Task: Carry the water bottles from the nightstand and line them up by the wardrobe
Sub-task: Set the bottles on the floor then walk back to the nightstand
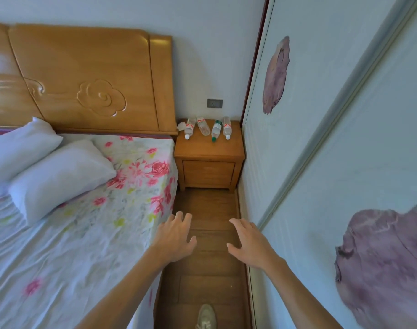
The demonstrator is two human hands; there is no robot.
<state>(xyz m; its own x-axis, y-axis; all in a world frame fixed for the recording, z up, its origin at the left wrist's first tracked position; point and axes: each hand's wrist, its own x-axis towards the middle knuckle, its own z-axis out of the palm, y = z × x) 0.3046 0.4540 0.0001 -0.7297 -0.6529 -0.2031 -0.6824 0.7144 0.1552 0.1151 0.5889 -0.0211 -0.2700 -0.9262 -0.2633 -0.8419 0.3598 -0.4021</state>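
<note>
Hovering palm-down over the wooden floor [209,207], the left hand [176,237] and the right hand [249,244] are extended side by side with a gap between them. The fingers of both are spread wide and lightly bent. Neither hand holds anything.

Ahead of the fingertips, and well apart from them, the nightstand [209,151] stands in the corner. Four water bottles [203,126] lie in a row near its back edge, caps turned toward the fingers. Three have white caps; the green-capped bottle [216,130] is second from the right end. A crumpled white scrap [180,125] lies just beside the leftmost bottle.

Near the right fingers, on their right, runs the wardrobe [321,150], with pale doors bearing purple patches. Its front reaches as far as the nightstand's right side.

Left of the left fingers is the bed [84,233] under a floral sheet, its edge beneath the left wrist. Two white pillows [60,176] lie further left, before a carved wooden headboard [88,79]. Bed and wardrobe flank a narrow strip of floor leading to the nightstand.

A wall socket [214,103] sits above the bottles. Behind the hands, a pale shoe [206,317] shows at the lower edge.
</note>
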